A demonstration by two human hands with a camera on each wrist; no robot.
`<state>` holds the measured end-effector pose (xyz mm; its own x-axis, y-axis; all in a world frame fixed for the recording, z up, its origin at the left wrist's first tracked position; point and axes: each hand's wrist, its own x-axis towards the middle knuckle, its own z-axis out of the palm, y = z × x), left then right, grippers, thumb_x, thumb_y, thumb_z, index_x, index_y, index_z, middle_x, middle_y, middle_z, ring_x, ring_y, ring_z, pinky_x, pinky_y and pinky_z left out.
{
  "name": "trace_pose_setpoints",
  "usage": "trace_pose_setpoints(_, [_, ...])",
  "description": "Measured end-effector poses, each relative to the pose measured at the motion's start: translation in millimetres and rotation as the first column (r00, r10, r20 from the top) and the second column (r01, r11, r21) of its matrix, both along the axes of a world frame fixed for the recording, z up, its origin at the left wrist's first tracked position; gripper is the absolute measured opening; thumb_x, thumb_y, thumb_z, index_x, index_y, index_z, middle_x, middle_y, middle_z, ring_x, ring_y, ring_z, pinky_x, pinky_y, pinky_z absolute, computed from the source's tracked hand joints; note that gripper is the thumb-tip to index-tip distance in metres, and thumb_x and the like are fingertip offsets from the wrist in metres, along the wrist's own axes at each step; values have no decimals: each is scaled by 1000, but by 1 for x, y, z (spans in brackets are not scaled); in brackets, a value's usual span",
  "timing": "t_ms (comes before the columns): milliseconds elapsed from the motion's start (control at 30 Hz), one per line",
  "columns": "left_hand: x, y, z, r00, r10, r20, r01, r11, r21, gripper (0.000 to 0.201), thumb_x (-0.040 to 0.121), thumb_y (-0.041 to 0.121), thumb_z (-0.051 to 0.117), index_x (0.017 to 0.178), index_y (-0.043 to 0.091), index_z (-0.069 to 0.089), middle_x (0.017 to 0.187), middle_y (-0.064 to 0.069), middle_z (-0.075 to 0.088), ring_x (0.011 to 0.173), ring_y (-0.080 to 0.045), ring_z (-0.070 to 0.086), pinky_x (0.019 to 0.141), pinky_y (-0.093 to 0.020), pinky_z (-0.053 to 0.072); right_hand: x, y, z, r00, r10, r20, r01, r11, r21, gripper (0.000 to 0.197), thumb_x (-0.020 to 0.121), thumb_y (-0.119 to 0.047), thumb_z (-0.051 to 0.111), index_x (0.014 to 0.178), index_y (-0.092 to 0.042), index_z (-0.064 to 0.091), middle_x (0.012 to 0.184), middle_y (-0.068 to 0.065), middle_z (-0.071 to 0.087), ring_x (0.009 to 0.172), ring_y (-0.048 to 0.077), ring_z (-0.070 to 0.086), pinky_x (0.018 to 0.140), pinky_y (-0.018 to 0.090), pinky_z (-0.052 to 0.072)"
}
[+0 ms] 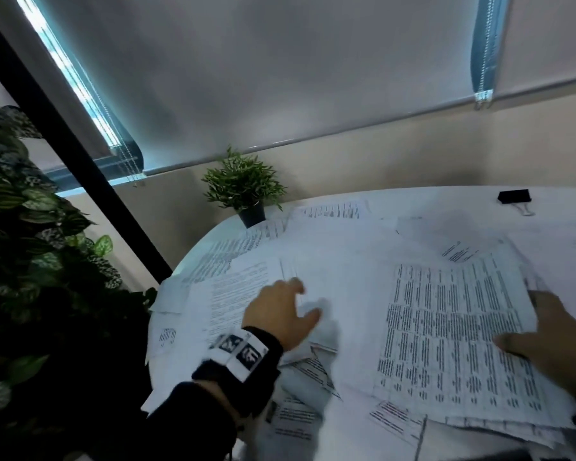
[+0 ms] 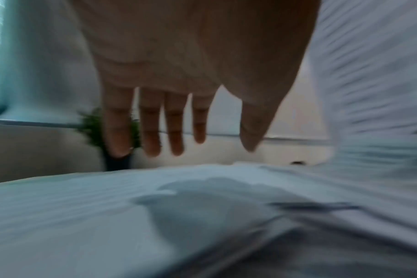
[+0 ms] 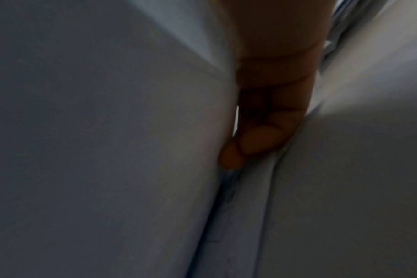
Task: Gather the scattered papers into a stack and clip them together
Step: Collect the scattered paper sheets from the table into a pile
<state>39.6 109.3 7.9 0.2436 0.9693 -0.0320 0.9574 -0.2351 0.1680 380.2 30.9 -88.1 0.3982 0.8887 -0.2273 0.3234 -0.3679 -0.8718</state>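
Pinching printed sheets (image 1: 459, 331) w/ right hand (image 1: 552, 341), thumb on top; left hand (image 1: 280, 314) splayed, empty, over scattered papers (image 1: 246, 287). Binder clip (image 1: 514, 196) far edge.

A small potted plant (image 1: 243, 188) in a dark pot is set at the far edge of the round white table (image 1: 559, 197). Large leafy foliage (image 1: 30, 247) is seen at the left, and grey roller blinds (image 1: 263, 71) are drawn behind.
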Motion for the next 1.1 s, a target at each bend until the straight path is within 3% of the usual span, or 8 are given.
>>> trace_pose_setpoints(100, [-23, 25, -17, 942, 261, -211, -306, 927, -216, 89, 78, 71, 52, 143, 15, 31, 144, -11, 38, 131, -32, 41, 103, -45, 40, -33, -9, 41, 1000, 1, -2, -1, 999, -35, 79, 69, 2, 76, 134, -5, 31, 101, 13, 60, 80, 30, 63, 81, 50, 53])
trace_pose_setpoints(233, [-12, 31, -23, 913, 314, -259, -371, 905, -209, 102, 71, 82, 48, 140, 8, 37, 138, -14, 47, 123, -32, 51, 91, -36, 43, -52, -16, 55, 999, -35, 2, 35, 999, -21, 82, 77, 14, 64, 138, -19, 21, 100, 12, 50, 73, 24, 55, 76, 42, 49])
trace_pose_setpoints(533, [11, 25, -16, 953, 205, -222, -241, 959, -148, 30, 85, 30, 58, 105, 7, 61, 87, -3, 53, 89, -22, 61, 64, -24, 42, -52, -18, 50, 993, 53, 102, -59, 996, 63, 107, 72, 14, 65, 98, -76, 14, 139, 26, 34, 79, 50, 62, 63, 55, 55])
trace_pose_setpoints(700, [6, 25, -1, 973, 193, -130, -212, 965, -152, 26, 84, 25, 51, 64, 14, 39, 65, 1, 42, 71, -19, 49, 51, -21, 33, -56, -22, 58, 964, 180, 196, -180, 983, -16, 42, 82, 0, 63, 94, -39, 53, 128, 9, 52, 97, 46, 61, 73, 37, 51])
trace_pose_setpoints(800, [8, 8, 24, 985, 173, -16, -173, 985, 13, 27, 82, 27, 49, 61, 17, 34, 62, 1, 42, 65, -19, 44, 56, -25, 34, -59, -21, 59, 972, 185, 144, -184, 983, -20, 41, 84, 1, 60, 85, -40, 57, 119, 5, 56, 96, 23, 56, 78, 31, 42])
trace_pose_setpoints(933, [50, -41, 39, 994, -86, 68, 79, 992, 101, 24, 82, 27, 48, 66, 14, 36, 67, -3, 48, 68, -24, 51, 58, -28, 36, -82, -18, 84, 990, 139, 0, -139, 990, -33, 9, 83, -24, 70, 77, -31, 69, 109, 16, 67, 104, 40, 60, 97, 46, 45])
trace_pose_setpoints(1033, [94, -72, 24, 960, -275, 55, 274, 961, 29, 16, 87, 31, 48, 83, 15, 49, 94, -14, 60, 90, -37, 58, 68, -35, 38, -79, -17, 79, 930, 333, -157, -335, 942, 14, 120, 27, -85, 67, 111, 2, 67, 121, 31, 59, 108, 38, 61, 104, 49, 39])
trace_pose_setpoints(1100, [107, -76, 12, 950, -303, -68, 310, 942, 130, 26, 88, 39, 51, 90, 14, 59, 91, -12, 65, 83, -36, 62, 62, -32, 36, -81, -17, 79, 900, 398, -176, -385, 917, 105, 77, 63, -49, 73, 118, 3, 62, 99, 20, 72, 88, 30, 71, 87, 44, 51])
